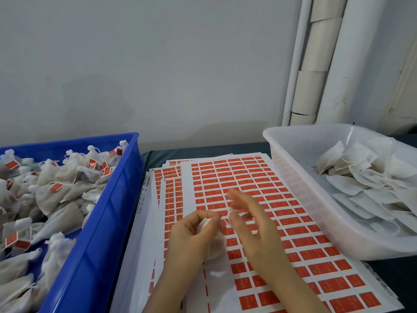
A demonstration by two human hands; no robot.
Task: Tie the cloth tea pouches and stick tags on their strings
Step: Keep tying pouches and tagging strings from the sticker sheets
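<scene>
While working over the tag sheets (300, 224) on the tabletop (158, 154), grips cloth tea pouch (214, 248) at gathered neck with curled fingers (204, 216) of left hand (189, 236). Judged light, soft, crushable; best taken at neck, not body. Cannot tell grip of blurred right hand (255, 229) alongside.

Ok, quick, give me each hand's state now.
Left hand: gripping a pouch.
Right hand: fingers spread and blurred; cannot tell whether it pinches anything.
</scene>
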